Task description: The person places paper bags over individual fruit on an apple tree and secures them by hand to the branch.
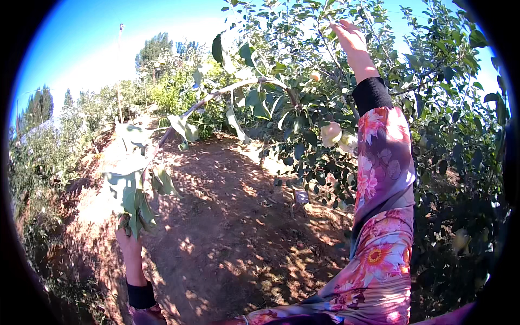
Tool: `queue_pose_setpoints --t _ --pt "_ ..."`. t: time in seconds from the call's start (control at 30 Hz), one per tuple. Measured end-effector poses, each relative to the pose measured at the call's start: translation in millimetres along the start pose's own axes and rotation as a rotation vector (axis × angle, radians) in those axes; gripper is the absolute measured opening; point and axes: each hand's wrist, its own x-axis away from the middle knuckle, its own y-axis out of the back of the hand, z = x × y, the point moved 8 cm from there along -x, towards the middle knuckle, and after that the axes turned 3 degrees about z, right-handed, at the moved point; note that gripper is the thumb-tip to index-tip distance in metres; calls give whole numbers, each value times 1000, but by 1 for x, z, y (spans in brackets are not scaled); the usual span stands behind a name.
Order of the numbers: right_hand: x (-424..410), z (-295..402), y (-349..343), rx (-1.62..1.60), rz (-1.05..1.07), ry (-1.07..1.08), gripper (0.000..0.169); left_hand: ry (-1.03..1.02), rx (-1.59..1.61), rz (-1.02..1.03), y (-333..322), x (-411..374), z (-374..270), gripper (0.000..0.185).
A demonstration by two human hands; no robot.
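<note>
My left hand (129,235) is at the lower left, at the leafy tip of a bent apple tree branch (207,98); leaves cover its fingers. The branch arches from there up and over to the tree (300,122) on the right. My right hand (350,35) is raised high at the upper right among leaves and thin shoots, its fingers extended and partly lost against the foliage. Whether it touches a shoot cannot be told. A pale apple (331,134) hangs left of my right sleeve, with another (348,142) beside it and a smaller one (315,76) higher up.
Dense apple foliage (455,162) fills the right side. A dirt path (203,211) dappled with shade runs between the tree rows. More trees (40,162) line the left, with thin poles (120,77) behind. A small pale object (301,196) stands low by the tree.
</note>
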Motion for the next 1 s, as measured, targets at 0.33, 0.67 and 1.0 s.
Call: queue_pose_setpoints --t 0.33,0.67,1.0 --pt "-97 -116 -73 242 186 -83 76 107 -520 -212 75 71 9 29" --pt "-55 -101 -61 -84 289 84 77 81 -653 -263 75 74 6 30" --pt "-49 -70 -23 -344 330 38 59 -364 -1186 -472 98 -86 -8 31"
